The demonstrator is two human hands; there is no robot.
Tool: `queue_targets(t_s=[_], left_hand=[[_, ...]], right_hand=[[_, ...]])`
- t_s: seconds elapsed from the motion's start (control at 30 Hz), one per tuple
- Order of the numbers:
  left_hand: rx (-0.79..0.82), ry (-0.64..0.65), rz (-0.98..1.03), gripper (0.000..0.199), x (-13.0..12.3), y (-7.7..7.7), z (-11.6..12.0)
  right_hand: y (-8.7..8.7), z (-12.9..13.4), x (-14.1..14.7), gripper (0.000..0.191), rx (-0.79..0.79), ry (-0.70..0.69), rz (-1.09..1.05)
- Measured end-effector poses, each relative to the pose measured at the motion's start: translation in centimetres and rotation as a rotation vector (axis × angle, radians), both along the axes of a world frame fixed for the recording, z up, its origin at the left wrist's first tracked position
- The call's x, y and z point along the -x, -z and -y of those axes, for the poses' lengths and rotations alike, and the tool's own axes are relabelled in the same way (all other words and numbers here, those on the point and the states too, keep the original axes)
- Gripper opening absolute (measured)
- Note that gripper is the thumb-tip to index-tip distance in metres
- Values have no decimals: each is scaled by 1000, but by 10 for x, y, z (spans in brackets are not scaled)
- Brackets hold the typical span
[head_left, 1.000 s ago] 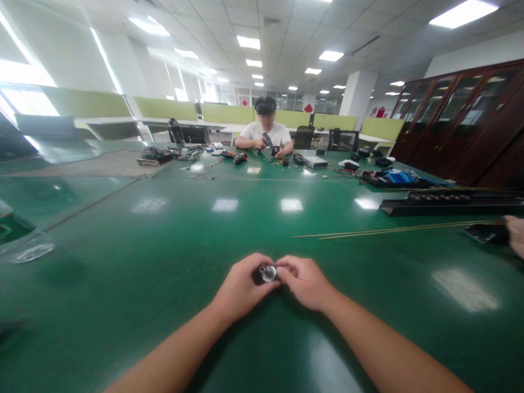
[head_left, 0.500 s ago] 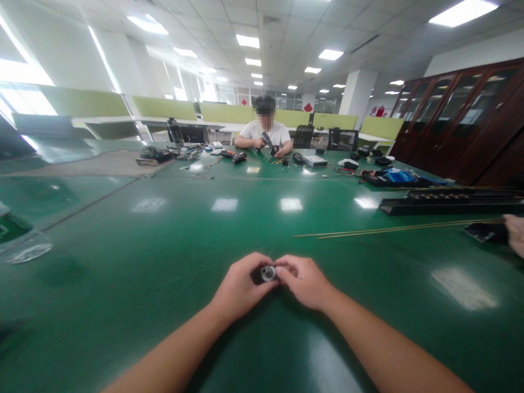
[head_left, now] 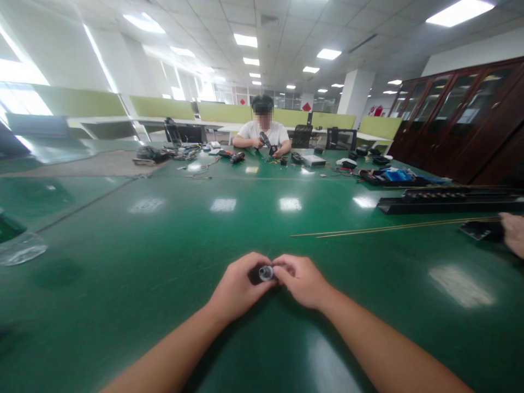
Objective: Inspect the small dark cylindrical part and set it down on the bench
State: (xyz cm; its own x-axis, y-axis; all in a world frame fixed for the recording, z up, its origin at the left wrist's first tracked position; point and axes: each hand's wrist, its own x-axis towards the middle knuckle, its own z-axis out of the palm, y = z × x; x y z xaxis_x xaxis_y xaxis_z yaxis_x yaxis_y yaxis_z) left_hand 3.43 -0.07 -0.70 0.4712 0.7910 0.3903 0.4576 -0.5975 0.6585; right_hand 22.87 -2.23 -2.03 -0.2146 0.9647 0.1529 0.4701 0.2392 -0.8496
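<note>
A small clear round piece (head_left: 266, 273) is between the two hands, near the middle of the near part of the green table (head_left: 184, 229). Its round face is turned towards the camera, and a darker middle is visible in it; the finer details are too small to tell. Whether it touches the table, I cannot see.

For handling such a small and probably smooth piece, I think a light and even grip is best. One hand should hold it steady while the other works at the edge, and the fingertips should not cover its face.

The left hand (head_left: 235, 286) is curved around the piece, with thumb and forefinger bent in a narrow ring and clasped on it, leaving a dark hollow towards the palm. The right hand (head_left: 305, 281) has its thumb and bent fingers close together at the right edge of the piece; whether they pinch it is hidden.

Farther to the right lie two thin brass-coloured rods (head_left: 356, 233) and, behind them, a black rail (head_left: 434, 206). At the right border, a co-worker's hand (head_left: 513, 232) is beside a black part (head_left: 485, 230). Across the table, a person in a white shirt (head_left: 248, 131) holds a dark tool (head_left: 265, 140).
</note>
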Motion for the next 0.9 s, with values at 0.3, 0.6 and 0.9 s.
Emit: queue_targets(t_s=[0.3,0.6,0.9], left_hand=[[-16,17,18,13,-1,-1,0],[-56,74,46,12,-1,-1,-1],[-29,8,51,30,1,5,-2]], right_hand=[[1,-1,-1,26,5,-12,3],[0,0,-1,26,3,-9,1],[1,0,0,23,-4,-12,-9]])
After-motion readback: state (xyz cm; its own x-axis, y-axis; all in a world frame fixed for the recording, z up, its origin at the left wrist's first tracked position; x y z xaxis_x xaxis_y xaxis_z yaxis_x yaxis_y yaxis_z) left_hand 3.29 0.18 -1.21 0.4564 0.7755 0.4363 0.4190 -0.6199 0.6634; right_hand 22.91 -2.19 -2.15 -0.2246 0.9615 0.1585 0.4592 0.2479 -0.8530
